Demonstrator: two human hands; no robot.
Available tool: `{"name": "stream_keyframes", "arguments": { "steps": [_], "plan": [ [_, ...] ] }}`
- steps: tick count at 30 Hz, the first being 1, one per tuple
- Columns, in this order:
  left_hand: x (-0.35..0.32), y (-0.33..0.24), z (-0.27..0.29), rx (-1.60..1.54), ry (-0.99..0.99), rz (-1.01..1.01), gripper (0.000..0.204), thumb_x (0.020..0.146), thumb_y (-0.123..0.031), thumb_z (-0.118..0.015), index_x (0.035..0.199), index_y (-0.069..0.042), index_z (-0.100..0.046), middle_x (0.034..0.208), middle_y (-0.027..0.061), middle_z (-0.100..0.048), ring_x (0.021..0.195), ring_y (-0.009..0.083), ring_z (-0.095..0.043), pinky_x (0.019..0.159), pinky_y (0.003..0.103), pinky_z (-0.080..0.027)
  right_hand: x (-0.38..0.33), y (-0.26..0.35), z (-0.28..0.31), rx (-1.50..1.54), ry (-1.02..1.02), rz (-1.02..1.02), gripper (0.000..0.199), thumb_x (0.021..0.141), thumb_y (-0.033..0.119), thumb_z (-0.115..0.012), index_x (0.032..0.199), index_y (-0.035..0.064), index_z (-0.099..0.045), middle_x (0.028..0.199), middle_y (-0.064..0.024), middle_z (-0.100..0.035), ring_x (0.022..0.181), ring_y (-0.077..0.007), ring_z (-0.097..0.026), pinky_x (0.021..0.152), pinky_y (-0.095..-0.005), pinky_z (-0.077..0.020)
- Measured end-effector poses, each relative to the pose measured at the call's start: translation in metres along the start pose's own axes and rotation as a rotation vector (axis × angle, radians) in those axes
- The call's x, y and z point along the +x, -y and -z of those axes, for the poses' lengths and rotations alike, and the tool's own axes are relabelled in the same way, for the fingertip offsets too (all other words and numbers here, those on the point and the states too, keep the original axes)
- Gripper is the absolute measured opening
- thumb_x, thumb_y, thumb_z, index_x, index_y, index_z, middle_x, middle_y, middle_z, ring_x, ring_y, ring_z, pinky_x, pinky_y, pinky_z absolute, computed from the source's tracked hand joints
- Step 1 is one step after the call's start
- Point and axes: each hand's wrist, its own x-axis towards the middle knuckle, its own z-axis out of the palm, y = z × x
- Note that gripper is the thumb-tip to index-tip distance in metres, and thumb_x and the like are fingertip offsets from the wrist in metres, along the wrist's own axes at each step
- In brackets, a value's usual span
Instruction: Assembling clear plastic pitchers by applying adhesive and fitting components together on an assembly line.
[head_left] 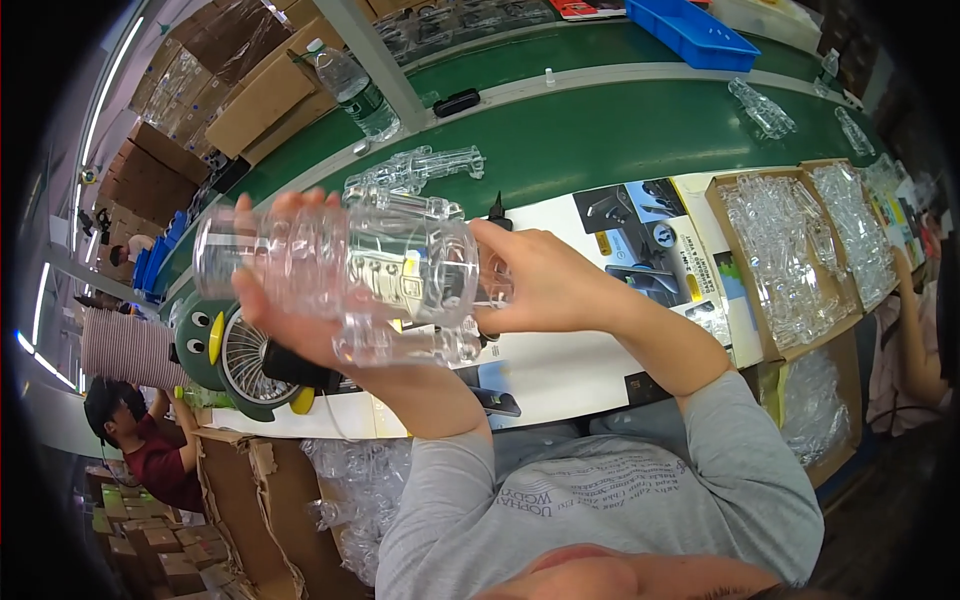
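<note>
Between my hands, in front of my chest, is a clear plastic hollow figure (400, 262), a wide cylinder with arm-like pieces along its sides. My left hand (300, 325) is wrapped around its left end, with the fingertips showing past the far side. At the other end my right hand (550, 275) closes on the narrower tip, its fingers partly hidden by the plastic. More clear plastic pieces (440, 165) lie just beyond on the green surface. To the left of my left hand stands a green penguin-shaped fan (203, 345) with a round grille.
Printed cardboard sheets (560, 370) cover the near worktop. On the right, an open cardboard box (825, 336) holds clear parts (785, 250). Farther off are a blue tray (700, 45) and a water bottle (350, 90). Co-workers are at left (160, 460) and right (905, 340).
</note>
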Motion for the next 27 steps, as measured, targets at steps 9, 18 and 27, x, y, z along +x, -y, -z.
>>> {"name": "stream_keyframes", "arguments": {
  "steps": [9, 18, 27],
  "plan": [
    [0.013, 0.010, 0.014, 0.367, -0.138, 0.135, 0.063, 0.083, -0.023, -0.051, 0.134, 0.000, -0.022, 0.122, 0.0223, -0.045, 0.113, 0.0284, -0.046, 0.096, 0.040, -0.035, 0.005, -0.014, -0.003, 1.073, 0.394, -0.229, 0.057, 0.074, 0.027, -0.066, 0.118, 0.0021, -0.040, 0.079, -0.0046, -0.053, 0.060, -0.0091, -0.052, 0.053, -0.0213, -0.0425],
    [0.013, 0.021, -0.002, 0.608, -0.165, 0.089, 0.068, 0.080, -0.021, -0.055, 0.135, 0.000, -0.022, 0.116, 0.0197, -0.050, 0.108, 0.0243, -0.050, 0.093, 0.034, -0.037, 0.006, -0.020, -0.010, 1.592, 0.650, -0.215, 0.063, 0.080, 0.038, -0.054, 0.124, -0.0007, -0.032, 0.076, -0.0059, -0.048, 0.054, -0.0098, -0.046, 0.043, -0.0233, -0.0402],
    [0.011, 0.025, -0.007, 0.637, -0.130, 0.100, 0.060, 0.081, -0.016, -0.053, 0.133, -0.001, -0.027, 0.116, 0.0182, -0.050, 0.104, 0.0217, -0.052, 0.089, 0.032, -0.041, 0.000, -0.013, -0.011, 1.876, 0.722, -0.246, 0.059, 0.085, 0.039, -0.046, 0.126, 0.0009, -0.028, 0.078, -0.0079, -0.043, 0.054, -0.0119, -0.045, 0.044, -0.0246, -0.0406]
  ]
}}
